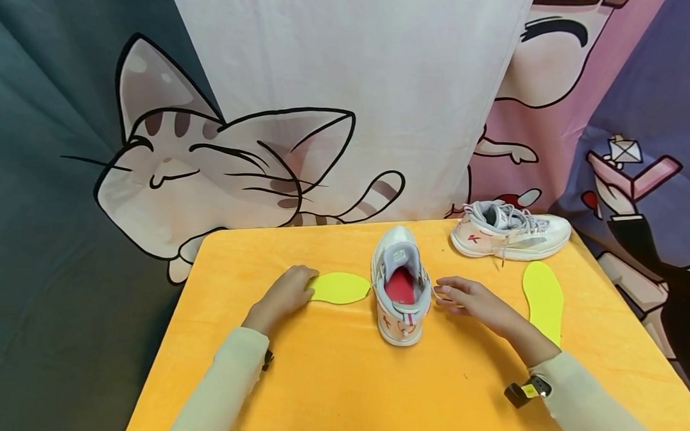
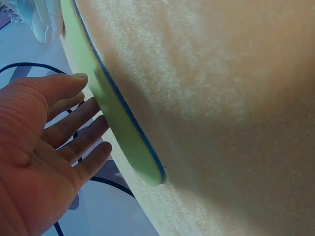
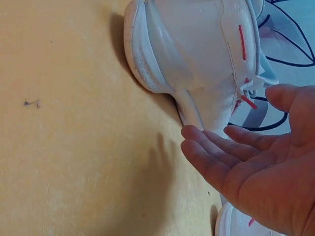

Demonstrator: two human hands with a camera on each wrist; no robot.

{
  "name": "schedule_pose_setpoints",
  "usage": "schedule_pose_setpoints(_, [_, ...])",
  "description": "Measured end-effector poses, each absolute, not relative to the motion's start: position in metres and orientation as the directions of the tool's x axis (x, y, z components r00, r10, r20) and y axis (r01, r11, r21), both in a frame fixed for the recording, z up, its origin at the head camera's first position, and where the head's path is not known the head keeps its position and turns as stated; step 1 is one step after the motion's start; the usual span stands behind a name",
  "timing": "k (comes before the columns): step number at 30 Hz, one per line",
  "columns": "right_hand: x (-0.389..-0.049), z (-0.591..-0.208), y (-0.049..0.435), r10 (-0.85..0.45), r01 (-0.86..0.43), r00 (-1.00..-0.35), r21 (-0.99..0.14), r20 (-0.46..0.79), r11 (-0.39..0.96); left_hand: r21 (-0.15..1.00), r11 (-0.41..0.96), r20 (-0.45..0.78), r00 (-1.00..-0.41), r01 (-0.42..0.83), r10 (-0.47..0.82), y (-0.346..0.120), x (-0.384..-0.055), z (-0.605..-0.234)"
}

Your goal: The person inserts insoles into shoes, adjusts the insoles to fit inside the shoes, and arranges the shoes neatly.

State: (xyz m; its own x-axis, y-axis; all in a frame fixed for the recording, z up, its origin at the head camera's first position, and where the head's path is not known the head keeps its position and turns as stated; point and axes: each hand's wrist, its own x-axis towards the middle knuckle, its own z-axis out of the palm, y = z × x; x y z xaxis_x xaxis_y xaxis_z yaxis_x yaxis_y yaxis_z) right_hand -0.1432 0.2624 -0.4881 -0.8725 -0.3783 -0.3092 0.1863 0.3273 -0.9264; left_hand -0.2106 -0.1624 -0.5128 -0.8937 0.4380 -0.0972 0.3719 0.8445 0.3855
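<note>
A yellow insole [image 1: 341, 287] lies flat on the table, left of a white sneaker [image 1: 400, 325] that stands heel toward me, a red lining visible inside it. My left hand [image 1: 286, 296] is at the insole's left end; the left wrist view shows its thumb and loosely spread fingers [image 2: 88, 164] right at the insole's edge, not curled round it. On the sneaker's right side, my right hand [image 1: 477, 305] hovers with relaxed fingers, fingertips close to the shoe's side. In the right wrist view the palm shows bare beside the sneaker [image 3: 192, 49].
A second white sneaker [image 1: 539, 236] with grey laces lies sideways at the table's back right. Below it rests another yellow insole [image 1: 543, 290], partly behind my right forearm. The orange table [image 1: 341, 389] ends at a cartoon-printed curtain [image 1: 361, 60].
</note>
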Motion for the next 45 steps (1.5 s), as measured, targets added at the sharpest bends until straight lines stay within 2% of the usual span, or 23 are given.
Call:
schedule_pose_setpoints(15, [-0.146,-0.486,0.266,-0.417,0.180,-0.856,-0.932,-0.306,0.315,0.472,0.820,-0.122,-0.897,0.325,0.426,-0.167,-0.209,-0.505])
schedule_pose_setpoints(26, [-0.147,-0.484,0.274,-0.407,0.151,-0.864,-0.925,-0.295,0.349,0.504,0.798,-0.140,-0.881,0.329,0.452,-0.168,-0.211,-0.495])
schedule_pose_setpoints(31, [-0.148,-0.481,0.277,-0.417,0.137,-0.861,-0.923,-0.291,0.360,0.509,0.809,-0.150,-0.895,0.295,0.421,-0.170,-0.207,-0.482])
schedule_pose_setpoints(38, [-0.147,-0.474,0.279,-0.398,0.131,-0.875,-0.926,-0.276,0.353,0.534,0.797,-0.060,-0.927,0.284,0.370,-0.173,-0.202,-0.459])
schedule_pose_setpoints(45, [-0.147,-0.466,0.279,-0.362,0.097,-0.902,-0.925,-0.238,0.366,0.597,0.738,0.027,-0.928,0.313,0.372,-0.170,-0.194,-0.438])
